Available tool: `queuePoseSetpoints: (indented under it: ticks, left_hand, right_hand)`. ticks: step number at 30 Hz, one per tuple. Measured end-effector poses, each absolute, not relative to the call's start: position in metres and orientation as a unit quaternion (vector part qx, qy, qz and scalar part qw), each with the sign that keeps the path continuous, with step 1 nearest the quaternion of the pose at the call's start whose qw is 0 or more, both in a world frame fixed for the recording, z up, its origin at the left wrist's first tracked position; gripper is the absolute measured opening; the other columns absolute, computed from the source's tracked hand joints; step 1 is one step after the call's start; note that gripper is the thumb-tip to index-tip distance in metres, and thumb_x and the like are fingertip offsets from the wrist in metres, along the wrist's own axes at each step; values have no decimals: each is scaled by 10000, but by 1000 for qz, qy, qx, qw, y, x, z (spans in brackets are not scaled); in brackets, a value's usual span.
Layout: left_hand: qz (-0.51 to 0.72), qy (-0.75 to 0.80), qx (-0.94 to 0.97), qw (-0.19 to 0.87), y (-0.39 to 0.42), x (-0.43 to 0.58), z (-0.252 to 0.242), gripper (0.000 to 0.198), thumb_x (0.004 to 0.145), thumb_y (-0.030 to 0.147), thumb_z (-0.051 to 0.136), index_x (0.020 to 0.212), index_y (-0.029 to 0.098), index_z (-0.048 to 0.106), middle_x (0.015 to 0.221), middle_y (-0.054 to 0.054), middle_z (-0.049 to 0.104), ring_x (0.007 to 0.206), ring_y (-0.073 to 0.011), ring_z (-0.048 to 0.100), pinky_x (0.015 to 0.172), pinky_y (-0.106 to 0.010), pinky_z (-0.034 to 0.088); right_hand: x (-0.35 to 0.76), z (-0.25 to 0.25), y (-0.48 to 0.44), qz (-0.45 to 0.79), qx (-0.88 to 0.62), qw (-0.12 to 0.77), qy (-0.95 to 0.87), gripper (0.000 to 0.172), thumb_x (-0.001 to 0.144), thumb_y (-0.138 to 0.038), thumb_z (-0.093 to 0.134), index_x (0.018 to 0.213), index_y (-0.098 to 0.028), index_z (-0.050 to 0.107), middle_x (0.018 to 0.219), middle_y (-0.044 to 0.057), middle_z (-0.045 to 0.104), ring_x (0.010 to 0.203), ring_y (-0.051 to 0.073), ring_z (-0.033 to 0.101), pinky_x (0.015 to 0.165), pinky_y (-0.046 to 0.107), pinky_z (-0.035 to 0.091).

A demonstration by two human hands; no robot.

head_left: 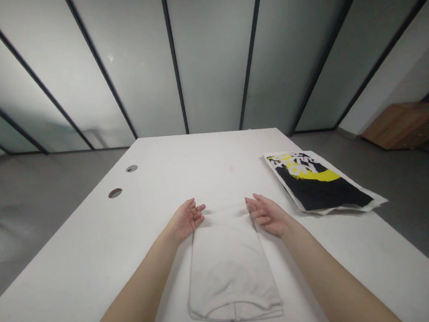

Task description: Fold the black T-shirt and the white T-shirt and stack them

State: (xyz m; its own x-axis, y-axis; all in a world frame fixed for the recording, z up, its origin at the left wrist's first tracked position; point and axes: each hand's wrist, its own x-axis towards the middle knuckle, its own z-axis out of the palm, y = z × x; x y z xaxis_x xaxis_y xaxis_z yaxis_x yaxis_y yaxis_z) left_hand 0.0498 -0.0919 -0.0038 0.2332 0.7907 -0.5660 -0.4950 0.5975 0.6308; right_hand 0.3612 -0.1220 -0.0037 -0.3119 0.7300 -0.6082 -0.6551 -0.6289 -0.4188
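A white T-shirt [227, 265] lies on the white table in a long, narrow folded shape. Its neckline is at the near end, and its far end fades into the white tabletop. At the shirt's far left edge, my left hand [188, 219] hovers palm inward, fingers loosely curled and apart. My right hand [267, 213] mirrors it at the far right edge, also with fingers apart. Neither hand visibly grips the cloth; faint shadows fall beneath the fingertips.
A white plastic bag [319, 182] with a black and yellow print lies at the table's right edge. Two round holes pierce the white table [76, 263] on its left side. Frosted glass panels stand behind, and a wooden cabinet [406, 125] is at the far right.
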Motion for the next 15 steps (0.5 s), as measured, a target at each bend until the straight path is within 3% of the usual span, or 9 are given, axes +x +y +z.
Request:
queuePoseSetpoints:
  ticks: [6,9,12,15]
  left_hand:
    - [416,456,167,768,-90,48,-5,183,1030,282,563,886,170,582,860,-57,742,489,-71,602,579,-216,606]
    - [421,457,170,765,-89,47,-7,163,1013,289,583,891,185,556,863,-56,734,492,-75,588,571,-224,598]
    - [439,471,194,740,-88,49,-10,113,988,284,592,947,195,534,908,-55,721,510,-74,569,588,-229,582]
    - [529,526,286,602,-90,54,-13,162,957,271,592,1091,231,509,1044,-54,703,663,-111,640,662,-252,576]
  right_hand:
    - [357,-3,-122,797,-417,430,-78,170,1052,-327,558,1201,-248,530,930,29,679,430,39,496,291,81,261]
    - [355,-4,-124,795,-412,436,-96,241,1058,-342,542,1283,-266,501,1146,107,722,575,85,657,348,106,395]
    - [351,-7,-124,775,-399,463,-163,384,1021,-432,593,1355,-285,473,1307,150,702,959,209,773,594,255,632]
    - [340,-15,-125,674,-425,534,-283,547,939,-536,674,1421,-346,498,1460,108,635,1276,251,674,966,424,632]
